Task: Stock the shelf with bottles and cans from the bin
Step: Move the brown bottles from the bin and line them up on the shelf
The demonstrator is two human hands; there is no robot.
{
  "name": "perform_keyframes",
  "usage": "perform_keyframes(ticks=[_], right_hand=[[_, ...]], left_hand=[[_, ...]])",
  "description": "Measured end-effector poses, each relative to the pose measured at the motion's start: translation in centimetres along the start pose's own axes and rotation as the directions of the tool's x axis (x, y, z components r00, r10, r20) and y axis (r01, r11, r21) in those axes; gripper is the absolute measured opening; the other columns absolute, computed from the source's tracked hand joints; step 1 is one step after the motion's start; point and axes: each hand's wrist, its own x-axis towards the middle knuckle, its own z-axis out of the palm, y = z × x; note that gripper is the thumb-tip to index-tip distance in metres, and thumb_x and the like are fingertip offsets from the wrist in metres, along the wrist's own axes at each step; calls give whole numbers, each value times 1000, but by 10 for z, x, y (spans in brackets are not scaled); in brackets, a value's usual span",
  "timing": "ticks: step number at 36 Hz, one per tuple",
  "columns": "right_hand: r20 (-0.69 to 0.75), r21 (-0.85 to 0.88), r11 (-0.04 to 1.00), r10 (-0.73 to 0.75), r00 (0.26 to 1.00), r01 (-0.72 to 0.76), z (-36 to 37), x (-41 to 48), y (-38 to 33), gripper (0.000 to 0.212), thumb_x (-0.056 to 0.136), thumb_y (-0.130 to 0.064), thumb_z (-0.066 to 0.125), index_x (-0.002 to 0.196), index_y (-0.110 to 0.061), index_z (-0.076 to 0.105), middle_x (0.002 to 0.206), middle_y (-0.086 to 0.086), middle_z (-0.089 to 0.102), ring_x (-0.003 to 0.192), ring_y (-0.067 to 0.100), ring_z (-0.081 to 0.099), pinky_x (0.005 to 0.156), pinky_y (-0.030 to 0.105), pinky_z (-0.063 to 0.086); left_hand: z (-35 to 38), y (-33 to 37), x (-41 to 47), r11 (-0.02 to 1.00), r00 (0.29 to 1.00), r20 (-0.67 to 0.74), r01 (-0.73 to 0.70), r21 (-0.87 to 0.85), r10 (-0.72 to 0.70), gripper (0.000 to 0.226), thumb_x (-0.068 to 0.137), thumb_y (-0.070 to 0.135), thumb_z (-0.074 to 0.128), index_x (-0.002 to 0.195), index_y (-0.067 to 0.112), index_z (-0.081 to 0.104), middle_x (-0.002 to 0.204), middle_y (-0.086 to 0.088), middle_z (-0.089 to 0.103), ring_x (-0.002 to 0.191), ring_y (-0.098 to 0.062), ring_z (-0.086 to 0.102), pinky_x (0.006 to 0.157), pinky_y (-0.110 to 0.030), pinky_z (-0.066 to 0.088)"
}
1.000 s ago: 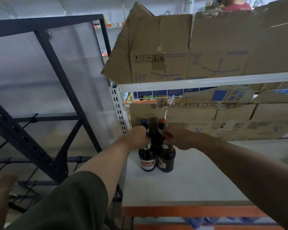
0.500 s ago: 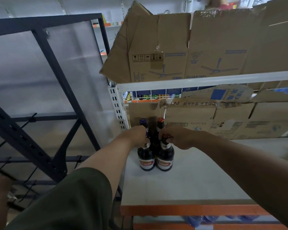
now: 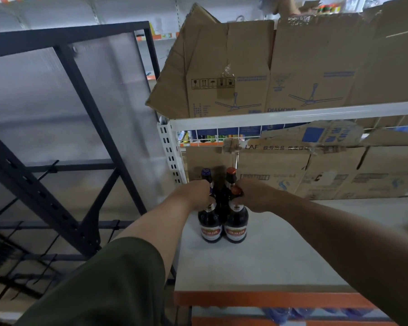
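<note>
Cardboard boxes printed with a ceiling-fan drawing sit on the tier above you, and more flattened, torn cartons line the back of the shelf you are working on; what they hold cannot be seen. Four dark glass bottles stand upright in a tight cluster at the shelf's back left corner, beside the white slotted upright. Your left hand is closed around the neck of the front left bottle, just below the purple-capped bottle behind it. Your right hand is curled around the neck of the front right bottle, whose red cap shows at your fingertips; another red-capped bottle stands behind. Both front bottles rest on the shelf, labels facing you, touching each other.
</note>
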Motion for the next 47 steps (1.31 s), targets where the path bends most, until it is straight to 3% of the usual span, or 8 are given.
perform_keyframes(ticks=[12,16,21,25,30,36,42,47], right_hand=[[-7,44,999,-13,1000,13,6,-2,3,24,84,-31,70,103,-23,58,96,1,63,91,21,61,85,39,55],[-36,8,999,-37,999,37,17,-6,10,55,78,-25,80,122,-21,48,108,1,61,98,20,60,87,37,54],[-70,88,996,3,998,3,22,-4,17,45,84,-13,75,120,-18,48,106,2,56,88,13,54,68,15,46],[-102,52,999,16,995,-10,27,-1,17,48,83,-18,77,116,-26,44,110,3,56,96,22,58,81,30,52],[-93,53,999,8,996,-3,26,-2,18,39,87,-16,74,109,-23,42,100,-3,49,81,9,50,57,11,34],[-134,43,999,-6,991,12,28,-7,15,56,82,-21,78,124,-24,40,110,3,56,95,22,57,75,28,43],[-90,127,992,-11,996,22,19,-18,14,75,78,-24,82,134,-18,32,102,0,54,93,19,54,77,30,41],[-66,123,991,-35,997,43,-3,-39,19,85,78,-24,83,143,-17,29,119,4,56,102,16,48,84,29,39]], left_hand=[[2,0,1,999,1000,-18,20,27,-20,24,99,33,62,108,11,64,97,-7,64,88,-24,61,71,-33,45],[3,-1,3,999,1000,-20,17,40,-17,20,100,34,60,101,14,62,93,-5,63,87,-24,61,72,-33,44],[5,-2,3,998,999,-32,17,66,-15,22,100,37,59,102,16,60,96,-3,62,92,-24,61,74,-34,41],[6,-4,4,996,998,-57,21,87,-16,24,99,43,57,102,19,55,100,-3,62,92,-23,59,77,-37,40],[5,-2,1,993,998,-58,24,116,-18,23,101,44,56,99,21,51,98,-1,56,94,-24,55,80,-38,38],[7,-1,-2,995,998,-62,26,97,-20,24,102,41,56,102,19,48,101,-3,56,91,-23,53,77,-35,40],[4,5,-8,998,999,4,41,46,-42,25,94,39,65,105,17,59,103,-7,65,92,-25,62,78,-36,51],[-6,18,-24,988,997,-22,73,134,-70,41,91,43,67,120,18,55,115,-5,63,102,-25,62,82,-36,51]])
